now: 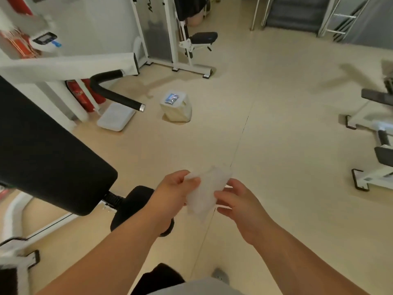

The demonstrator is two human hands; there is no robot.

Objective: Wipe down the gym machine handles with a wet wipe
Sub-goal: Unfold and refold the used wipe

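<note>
A white wet wipe point(204, 192) hangs between both hands at the lower middle of the view, above the floor. My left hand point(174, 192) pinches its upper left edge. My right hand point(238, 201) touches its right side with thumb and fingers partly curled around the edge. A black foam-covered machine handle point(112, 92) with a chrome end cap curves out from a white arm at the upper left, well away from both hands. A blue wet wipe packet point(171, 98) lies on top of a beige tub point(177, 109) on the floor.
A black padded seat back point(49, 150) fills the left side, with a round black pad point(134, 203) below it. A white lid point(116, 119) and red fire extinguishers point(85, 96) sit at the left. More white machines stand at the back point(165, 39) and right point(374, 150).
</note>
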